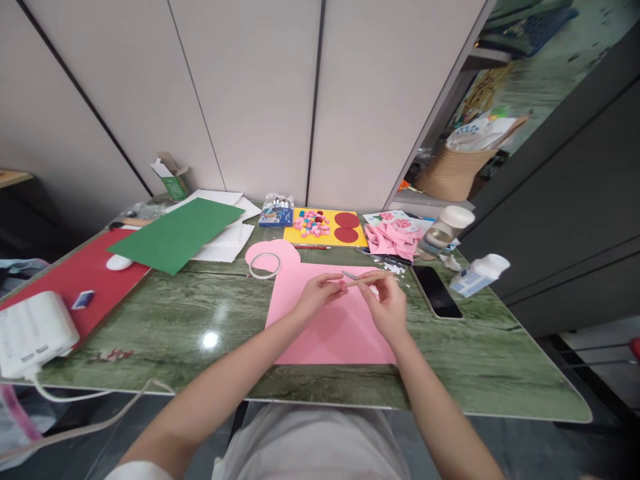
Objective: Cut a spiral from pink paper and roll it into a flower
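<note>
— Where is the small pink piece [341, 285]?

— Between the two hands, just above the far part of the pink sheet [330, 330]. The left hand [316, 295] pinches it in its fingertips, so that grip is closed on the piece.

— And the right hand [387, 308]?

— Its grip is closed on a thin stick [367, 279], which lies almost level with one end at the pink piece.

— What lies around them?

— The pink sheet lies flat on the green bench [200, 313]. A tape ring [264, 265] sits at its far left corner, and a dark phone [436, 291] lies just beside its right edge, with a white bottle [479, 275] tipped over beyond. Further back are a pile of pink cuttings [393, 240], a yellow sheet [295, 233] and a green sheet [177, 233].
</note>
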